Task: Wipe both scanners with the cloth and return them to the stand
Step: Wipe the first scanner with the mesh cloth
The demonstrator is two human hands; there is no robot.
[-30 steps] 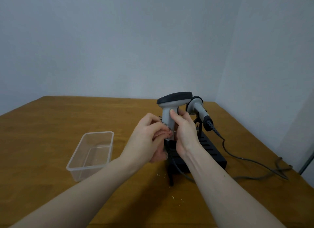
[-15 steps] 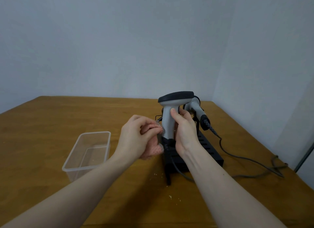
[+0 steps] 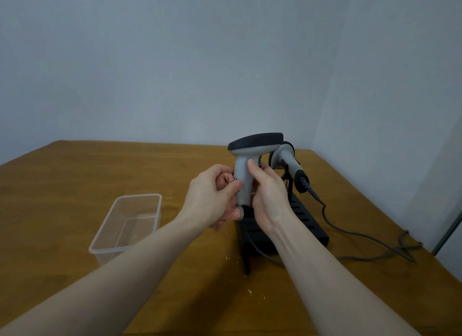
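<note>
The near scanner [image 3: 246, 158] stands upright in the air in front of the stand [image 3: 303, 216]; its grey handle runs up and down and its dark head lies flat across the top, the long axis of the head going from left to right. The right hand [image 3: 268, 198] holds the handle from the right side, with the thumb curled onto its front. The left hand [image 3: 211, 198] grips the pink cloth [image 3: 228, 183] in a bunch and presses it against the left side of the handle, so both hands meet on the one handle. The second scanner [image 3: 287, 164] sits just behind and to the right, on the stand, tilted, with its handle end pointing down to the right, and its cable [image 3: 355, 233] runs off across the table [image 3: 75, 185] toward the right edge. The stand is close to the right far corner of the table, near the wall. To the left of the hands a clear plastic container [image 3: 128, 225] stands on the wood, well apart from the stand; beyond it the wood goes on wide to the left edge. Some small crumbs [image 3: 250, 292] lie on the table near the front of the stand
</note>
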